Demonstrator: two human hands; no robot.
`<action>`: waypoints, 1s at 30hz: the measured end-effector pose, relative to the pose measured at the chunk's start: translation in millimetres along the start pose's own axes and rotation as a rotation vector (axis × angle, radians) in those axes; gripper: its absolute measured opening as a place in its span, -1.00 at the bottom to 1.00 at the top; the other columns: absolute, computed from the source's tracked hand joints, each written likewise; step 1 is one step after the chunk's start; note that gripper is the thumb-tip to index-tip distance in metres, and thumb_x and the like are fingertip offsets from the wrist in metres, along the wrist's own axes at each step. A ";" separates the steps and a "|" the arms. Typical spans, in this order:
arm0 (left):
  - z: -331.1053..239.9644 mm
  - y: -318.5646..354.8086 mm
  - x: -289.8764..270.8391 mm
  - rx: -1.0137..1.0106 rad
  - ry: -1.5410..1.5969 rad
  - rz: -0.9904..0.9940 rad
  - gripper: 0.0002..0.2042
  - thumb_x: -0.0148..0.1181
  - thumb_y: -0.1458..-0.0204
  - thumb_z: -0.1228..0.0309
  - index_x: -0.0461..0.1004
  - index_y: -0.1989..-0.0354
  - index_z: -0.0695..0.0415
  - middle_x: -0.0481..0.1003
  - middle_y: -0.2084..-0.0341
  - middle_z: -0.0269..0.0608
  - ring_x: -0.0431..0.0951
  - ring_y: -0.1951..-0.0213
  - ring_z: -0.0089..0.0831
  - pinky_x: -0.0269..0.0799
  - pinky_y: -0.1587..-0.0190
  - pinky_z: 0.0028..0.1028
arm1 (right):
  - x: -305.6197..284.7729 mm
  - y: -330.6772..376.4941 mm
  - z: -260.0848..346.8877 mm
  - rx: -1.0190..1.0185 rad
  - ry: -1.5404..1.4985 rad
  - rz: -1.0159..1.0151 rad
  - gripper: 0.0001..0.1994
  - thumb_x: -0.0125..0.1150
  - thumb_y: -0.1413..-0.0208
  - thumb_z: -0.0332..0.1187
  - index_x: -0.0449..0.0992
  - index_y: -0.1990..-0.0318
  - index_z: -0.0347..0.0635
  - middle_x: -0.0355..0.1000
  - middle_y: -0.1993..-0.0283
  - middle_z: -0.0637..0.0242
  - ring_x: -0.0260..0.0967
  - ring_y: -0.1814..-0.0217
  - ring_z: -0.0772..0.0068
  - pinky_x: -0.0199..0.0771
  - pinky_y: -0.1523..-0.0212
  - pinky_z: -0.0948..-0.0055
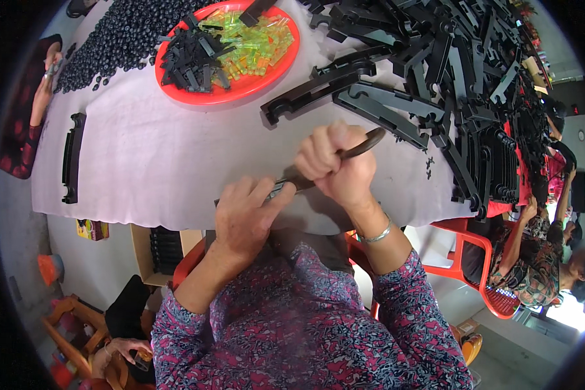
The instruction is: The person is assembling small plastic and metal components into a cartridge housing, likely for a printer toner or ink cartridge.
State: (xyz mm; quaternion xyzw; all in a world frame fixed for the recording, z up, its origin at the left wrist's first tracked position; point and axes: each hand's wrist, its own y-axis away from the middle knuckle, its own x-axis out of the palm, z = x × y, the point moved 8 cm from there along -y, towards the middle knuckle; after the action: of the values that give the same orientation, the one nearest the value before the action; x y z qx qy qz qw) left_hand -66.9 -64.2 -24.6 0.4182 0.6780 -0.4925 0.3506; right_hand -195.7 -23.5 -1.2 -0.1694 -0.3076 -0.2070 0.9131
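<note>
Right hand: the right hand (335, 170) is curling into a tight fist around a long curved black plastic part (359, 145), gripping it near the middle.
Left hand: the left hand (246, 218) is lying flat, with fingers pressing down on the near end of the same part, not wrapping around it.
Held part: it is running from under the left fingers, through the right fist, and sticking out beyond it toward the far right, resting on the pale cloth-covered table (156, 149).
Beyond the grip: a heap of similar black parts (448, 71) is lying just past the fist.
Far left of the grip: a red tray (231, 91) is holding yellow-green clear pieces and small black pieces.
Well left: a single black part (72, 158) is lying near the table edge.
</note>
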 end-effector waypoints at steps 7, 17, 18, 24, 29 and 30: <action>0.0 -0.1 -2.4 -0.015 -0.002 0.005 -0.67 0.16 0.07 0.39 0.64 0.09 -0.14 0.46 0.25 -0.39 0.43 0.28 -0.35 0.37 0.25 -0.35 | -15.2 7.7 10.4 -0.017 -0.096 -0.062 -0.43 -0.23 -0.46 0.00 0.04 0.67 0.01 -0.13 0.70 0.53 -0.29 0.67 0.60 -0.23 0.61 0.47; -1.0 0.6 -0.5 -0.016 -0.033 0.015 -0.69 0.19 0.08 0.39 0.63 0.11 -0.18 0.45 0.26 -0.41 0.42 0.28 -0.36 0.36 0.26 -0.35 | -16.6 7.2 1.8 -0.007 -0.057 -0.096 -0.43 -0.20 -0.40 0.02 0.07 0.69 0.00 -0.10 0.72 0.54 -0.34 0.66 0.59 -0.27 0.61 0.44; -1.0 0.3 -0.3 -0.018 -0.035 0.014 -0.68 0.19 0.08 0.39 0.63 0.11 -0.18 0.45 0.26 -0.41 0.42 0.28 -0.36 0.37 0.26 -0.35 | -17.1 7.3 2.2 -0.004 -0.063 -0.092 -0.43 -0.19 -0.40 0.03 0.07 0.69 0.00 -0.10 0.72 0.54 -0.34 0.66 0.59 -0.27 0.61 0.44; -0.1 1.0 2.7 -0.029 -0.018 0.027 -0.66 0.19 0.09 0.40 0.62 0.09 -0.19 0.45 0.25 -0.40 0.42 0.27 -0.34 0.38 0.25 -0.34 | -17.1 7.4 2.6 -0.044 -0.147 -0.008 -0.44 -0.18 -0.46 -0.05 0.03 0.66 0.01 -0.14 0.69 0.53 -0.29 0.68 0.60 -0.22 0.62 0.46; -0.1 -1.1 -2.1 -0.021 0.012 0.041 -0.64 0.18 0.09 0.42 0.60 0.06 -0.17 0.44 0.23 -0.38 0.42 0.26 -0.31 0.39 0.25 -0.32 | -26.3 8.4 0.6 -0.016 -0.187 -0.034 -0.44 -0.21 -0.42 0.04 0.02 0.66 0.02 -0.14 0.70 0.53 -0.31 0.68 0.59 -0.26 0.61 0.47; 0.4 -0.7 -2.4 -0.026 0.021 0.045 -0.63 0.19 0.09 0.43 0.60 0.06 -0.17 0.44 0.23 -0.38 0.43 0.26 -0.31 0.39 0.25 -0.31 | -27.6 9.0 0.4 -0.018 -0.190 -0.046 -0.44 -0.21 -0.41 0.04 0.02 0.67 0.02 -0.14 0.70 0.53 -0.32 0.68 0.59 -0.27 0.62 0.46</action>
State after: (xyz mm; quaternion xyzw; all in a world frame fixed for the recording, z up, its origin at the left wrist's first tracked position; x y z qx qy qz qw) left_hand -66.6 -65.2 -22.3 0.4341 0.6783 -0.4712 0.3597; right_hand -211.6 -8.0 -19.9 -0.1892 -0.3947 -0.2139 0.8733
